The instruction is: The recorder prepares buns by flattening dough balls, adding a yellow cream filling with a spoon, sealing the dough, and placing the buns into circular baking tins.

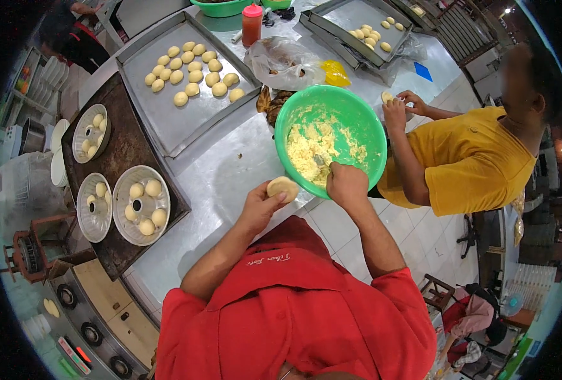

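Observation:
My left hand (257,208) is closed around a flattened round of pale dough (283,188), held beside the near left rim of a green plastic bowl (373,136). Yellow crumbly filling (307,147) lies in the bowl, with bits smeared up its wall. Gripped in my right hand (348,184) is a spoon (321,161), its metal end down in the filling and its handle mostly covered by my fingers. To the right of the bowl, a co-worker in a yellow shirt has a small dough piece (387,97) in their fingers.
A metal tray (230,117) of dough balls lies at the far left. Fluted ring tins (143,235) with dough balls stand on a dark baking sheet (119,261). Beyond the bowl are a plastic bag (287,66), a red squeeze bottle (251,28) and another tray (331,28) with dough pieces.

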### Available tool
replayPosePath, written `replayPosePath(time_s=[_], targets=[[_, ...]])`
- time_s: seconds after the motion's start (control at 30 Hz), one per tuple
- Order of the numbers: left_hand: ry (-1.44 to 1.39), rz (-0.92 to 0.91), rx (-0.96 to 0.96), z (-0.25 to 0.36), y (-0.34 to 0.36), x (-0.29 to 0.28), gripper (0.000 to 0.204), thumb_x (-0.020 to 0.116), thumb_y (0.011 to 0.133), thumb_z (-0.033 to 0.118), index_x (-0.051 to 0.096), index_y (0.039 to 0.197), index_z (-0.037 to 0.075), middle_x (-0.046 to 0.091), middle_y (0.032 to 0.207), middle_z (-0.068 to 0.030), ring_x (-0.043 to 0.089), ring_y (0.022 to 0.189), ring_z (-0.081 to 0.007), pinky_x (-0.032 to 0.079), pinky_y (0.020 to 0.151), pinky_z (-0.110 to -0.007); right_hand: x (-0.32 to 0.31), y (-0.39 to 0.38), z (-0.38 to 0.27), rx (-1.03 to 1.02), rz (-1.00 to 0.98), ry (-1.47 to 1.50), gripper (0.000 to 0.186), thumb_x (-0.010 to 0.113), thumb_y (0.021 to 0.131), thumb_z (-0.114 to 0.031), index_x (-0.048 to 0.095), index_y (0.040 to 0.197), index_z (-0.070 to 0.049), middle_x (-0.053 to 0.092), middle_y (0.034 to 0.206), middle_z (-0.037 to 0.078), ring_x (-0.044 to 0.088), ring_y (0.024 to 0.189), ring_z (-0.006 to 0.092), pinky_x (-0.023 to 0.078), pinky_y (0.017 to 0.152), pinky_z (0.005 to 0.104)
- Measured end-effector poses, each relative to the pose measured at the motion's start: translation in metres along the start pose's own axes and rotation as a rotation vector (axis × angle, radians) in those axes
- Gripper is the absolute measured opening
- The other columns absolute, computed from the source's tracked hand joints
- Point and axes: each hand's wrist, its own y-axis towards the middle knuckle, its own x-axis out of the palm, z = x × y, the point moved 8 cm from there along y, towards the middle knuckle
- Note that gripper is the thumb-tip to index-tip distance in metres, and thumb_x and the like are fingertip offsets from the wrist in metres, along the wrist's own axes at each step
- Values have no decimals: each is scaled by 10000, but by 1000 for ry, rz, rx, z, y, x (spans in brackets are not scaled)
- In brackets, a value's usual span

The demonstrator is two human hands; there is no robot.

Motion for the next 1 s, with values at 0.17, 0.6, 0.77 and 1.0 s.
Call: replayPosePath(time_s=[0.17,0.6,0.77,1.0], targets=[[-94,-81,18,-4,12,13,362,668,884,70,547,1207,-39,623,1145,-120,629,1031,-195,528,929,-336,13,7,-5,23,-31,87,187,561,796,-198,652,754,-40,654,694,202,650,645,386,515,602,504],[-94,-116,-7,0,3,16,390,659,890,70,528,1239,-47,614,1176,-131,617,1077,-211,515,964,-356,43,15,15,-13,-289,610,278,590,831,-194,709,952,27,688,868,210,665,812,290,503,769,367],[-104,-96,-10,4,-2,18,398,590,907,48,485,1270,-77,589,1231,-189,612,1117,-266,502,991,-401,35,12,25,25,-241,827,274,593,827,-210,700,918,25,675,843,210,646,773,306,489,738,377],[-426,-121,-109,23,8,35,466,399,1003,245,419,1335,-82,545,1290,-233,573,1178,-328,484,1013,-439,-9,-12,18,-11,-128,893,207,559,896,-113,669,1022,8,671,859,173,643,756,262,475,681,309]])
